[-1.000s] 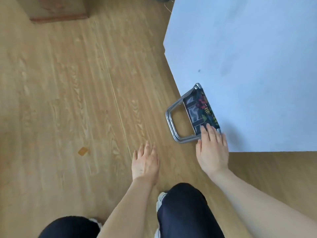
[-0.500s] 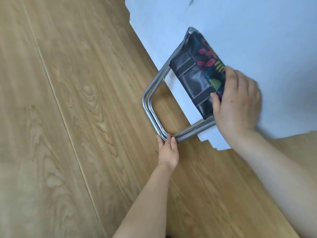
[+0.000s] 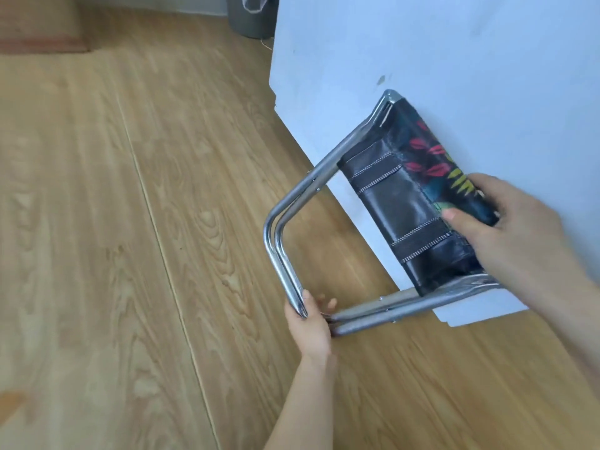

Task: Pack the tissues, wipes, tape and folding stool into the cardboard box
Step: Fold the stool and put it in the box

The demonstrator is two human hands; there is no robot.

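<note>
Got the folding stool [image 3: 386, 203] off the floor, right grip [image 3: 506, 228] clenched on its fabric seat, left grip [image 3: 308, 323] wrapped round the leg-frame corner below it, and I reckon those loose legs could swing open mid-carry.

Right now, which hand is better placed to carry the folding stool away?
Right hand: it clamps the folding stool's fabric seat. Left hand only grips a corner of the frame.
</note>
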